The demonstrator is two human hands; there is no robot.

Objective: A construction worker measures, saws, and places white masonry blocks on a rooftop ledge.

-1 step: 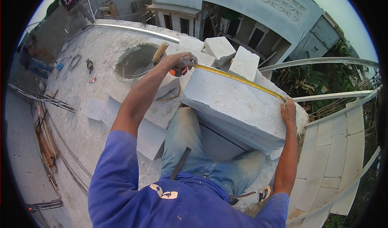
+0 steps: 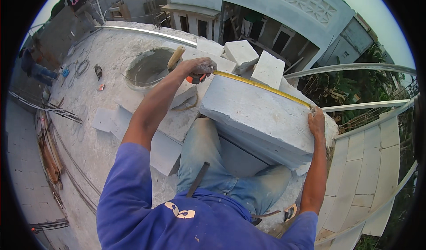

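A yellow tape measure (image 2: 262, 86) is drawn out along the far edge of a large white block (image 2: 253, 110) in front of my knees. My left hand (image 2: 200, 67) is closed around its orange and black case (image 2: 195, 78) at the block's left end. At the right end, my right hand (image 2: 317, 122) pinches the tape's tip against the block's corner, its fingers partly hidden. The blade runs straight between both hands, lying on or just over the block's top. Beneath this block is another pale block (image 2: 266, 149).
A mortar bucket (image 2: 148, 68) with a wooden-handled tool (image 2: 176, 58) stands beyond my left forearm. Several loose white blocks (image 2: 268, 69) lie past the measured one. At right, metal rails (image 2: 364, 104) border a drop with plants. A person (image 2: 35, 68) is at far left.
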